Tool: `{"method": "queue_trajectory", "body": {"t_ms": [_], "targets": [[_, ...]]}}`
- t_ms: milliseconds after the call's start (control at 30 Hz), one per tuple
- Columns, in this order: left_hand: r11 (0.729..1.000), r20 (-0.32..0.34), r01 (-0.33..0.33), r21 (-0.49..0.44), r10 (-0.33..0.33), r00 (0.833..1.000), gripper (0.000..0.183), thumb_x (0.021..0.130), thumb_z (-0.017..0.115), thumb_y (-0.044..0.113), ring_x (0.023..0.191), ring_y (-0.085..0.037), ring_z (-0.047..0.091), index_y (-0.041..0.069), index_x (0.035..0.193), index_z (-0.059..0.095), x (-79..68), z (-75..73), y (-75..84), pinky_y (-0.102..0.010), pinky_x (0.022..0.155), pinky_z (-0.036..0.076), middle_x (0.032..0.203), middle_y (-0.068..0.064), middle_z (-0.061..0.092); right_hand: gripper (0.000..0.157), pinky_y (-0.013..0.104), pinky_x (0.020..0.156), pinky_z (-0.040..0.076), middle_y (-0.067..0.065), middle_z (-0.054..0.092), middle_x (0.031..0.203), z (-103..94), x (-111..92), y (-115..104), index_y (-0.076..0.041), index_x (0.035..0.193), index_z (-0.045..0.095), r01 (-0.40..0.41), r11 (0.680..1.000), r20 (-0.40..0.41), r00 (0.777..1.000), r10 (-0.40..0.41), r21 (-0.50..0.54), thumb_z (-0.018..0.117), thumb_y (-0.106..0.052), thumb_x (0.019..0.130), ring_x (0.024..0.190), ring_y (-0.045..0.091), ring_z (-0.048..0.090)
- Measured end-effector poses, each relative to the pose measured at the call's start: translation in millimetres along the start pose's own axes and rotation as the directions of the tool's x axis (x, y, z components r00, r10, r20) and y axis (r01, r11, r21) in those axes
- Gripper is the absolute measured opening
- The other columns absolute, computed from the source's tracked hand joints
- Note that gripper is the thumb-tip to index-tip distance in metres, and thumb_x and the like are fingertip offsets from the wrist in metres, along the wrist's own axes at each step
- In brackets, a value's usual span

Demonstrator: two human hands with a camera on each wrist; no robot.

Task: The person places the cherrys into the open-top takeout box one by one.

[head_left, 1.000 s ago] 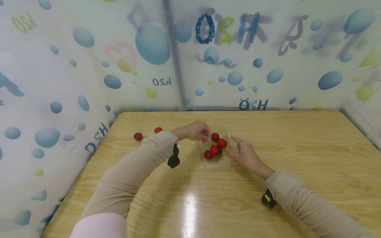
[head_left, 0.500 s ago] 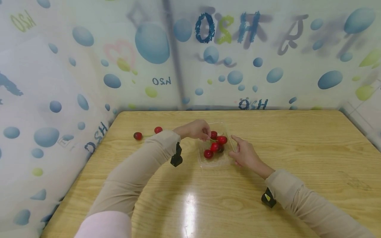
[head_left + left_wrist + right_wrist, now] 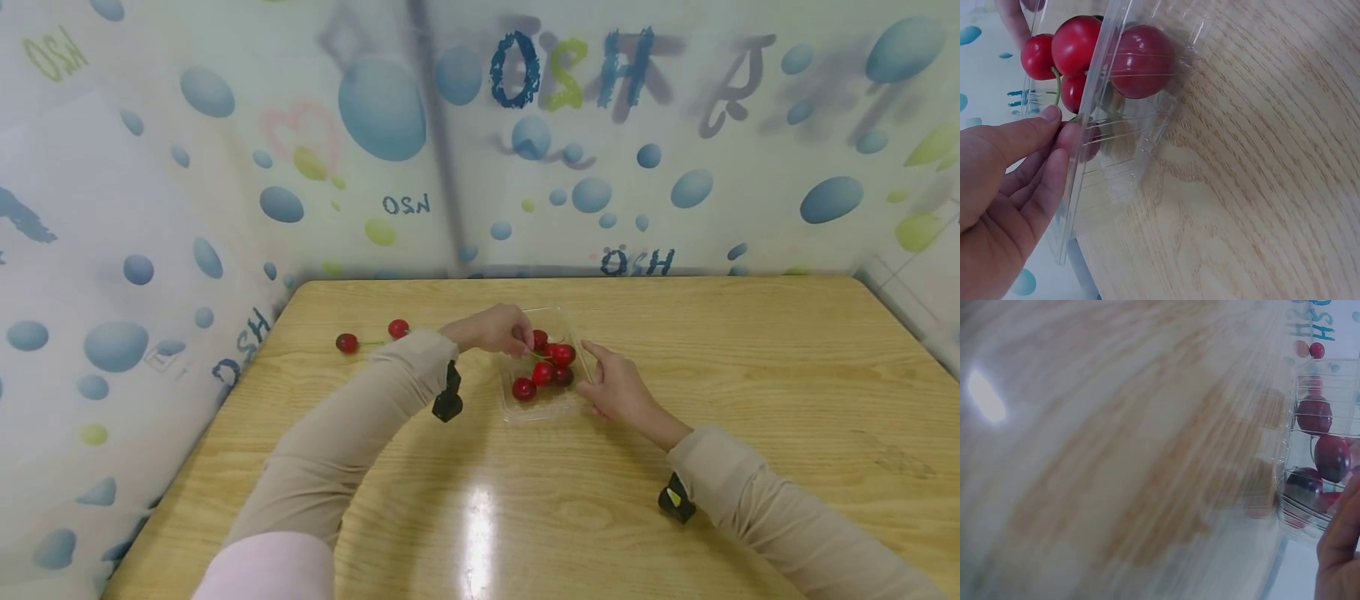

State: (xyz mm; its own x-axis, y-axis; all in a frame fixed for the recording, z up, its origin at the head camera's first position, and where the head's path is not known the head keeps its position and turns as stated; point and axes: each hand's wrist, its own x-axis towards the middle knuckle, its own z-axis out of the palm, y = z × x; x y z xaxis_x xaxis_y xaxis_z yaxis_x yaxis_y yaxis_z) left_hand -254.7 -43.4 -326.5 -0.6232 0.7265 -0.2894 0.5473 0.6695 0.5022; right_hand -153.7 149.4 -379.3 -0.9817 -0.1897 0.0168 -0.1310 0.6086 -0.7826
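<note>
A clear plastic container (image 3: 525,412) sits on the wooden table with several red cherries (image 3: 543,373) inside, some very dark. Over its left rim, my left hand (image 3: 501,330) pinches a green cherry stem (image 3: 1057,87) between thumb and fingertips, as the left wrist view shows closely. At the opposite side, my right hand (image 3: 618,387) holds the container's right edge, thumb at the rim and index finger stretched along it. Only part of that hand (image 3: 1341,544) appears in the right wrist view, beside the clear wall.
Left of the container, two more cherries lie on the wooden table (image 3: 675,325): a dark red one (image 3: 347,343) with a stem and a brighter one (image 3: 398,328) close to the left sleeve. A patterned wall (image 3: 555,192) stands behind the table.
The cherries in the container have shifted slightly to the right, and a dark one shows more clearly. My left hand has moved very little; the right hand stays at the container's edge.
</note>
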Motion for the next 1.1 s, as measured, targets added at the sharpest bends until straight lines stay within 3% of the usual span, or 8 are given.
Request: {"method": "queue_trajectory", "body": {"t_ms": [533, 933, 1100], "targets": [[1.000, -0.023, 0.008, -0.008, -0.009, 1.000, 0.011, 0.084, 0.057, 0.000, 0.075, -0.018, 0.061, -0.001, 0.092, 0.064, -1.6, -0.7, -1.4, -0.022, 0.064, 0.046, 0.084, -0.009, 0.066, 0.064, 0.025, 0.033, 0.036, 0.003, 0.045, 0.046, 0.3, 0, 0, 0.004, 0.134, 0.031, 0.005, 1.000, -0.007, 1.000, -0.005, 0.015, 0.055, 0.002, 0.074, 0.029, 0.011, 0.043], [0.995, -0.050, -0.088, 0.052, 0.090, 0.995, 0.013, 0.084, 0.058, 0.004, 0.079, -0.014, 0.060, -0.001, 0.095, 0.064, -4.7, -6.5, -5.5, -0.022, 0.071, 0.047, 0.090, -0.008, 0.064, 0.065, 0.024, 0.033, 0.035, 0.003, 0.045, 0.046, 0.7, 0, 0, 0.004, 0.134, 0.031, -0.004, 1.000, -0.003, 1.000, 0.004, 0.010, 0.057, 0.002, 0.075, 0.030, 0.012, 0.043], [0.992, -0.091, -0.115, 0.055, 0.120, 0.989, 0.015, 0.084, 0.059, 0.009, 0.086, -0.017, 0.059, 0.000, 0.096, 0.064, -8.2, -9.4, -11.0, -0.024, 0.076, 0.046, 0.094, -0.008, 0.063, 0.065, 0.024, 0.033, 0.034, 0.002, 0.045, 0.045, 0.6, 0, 0, 0.004, 0.134, 0.031, -0.002, 1.000, -0.004, 1.000, 0.002, 0.012, 0.056, 0.001, 0.075, 0.030, 0.012, 0.043]]}}
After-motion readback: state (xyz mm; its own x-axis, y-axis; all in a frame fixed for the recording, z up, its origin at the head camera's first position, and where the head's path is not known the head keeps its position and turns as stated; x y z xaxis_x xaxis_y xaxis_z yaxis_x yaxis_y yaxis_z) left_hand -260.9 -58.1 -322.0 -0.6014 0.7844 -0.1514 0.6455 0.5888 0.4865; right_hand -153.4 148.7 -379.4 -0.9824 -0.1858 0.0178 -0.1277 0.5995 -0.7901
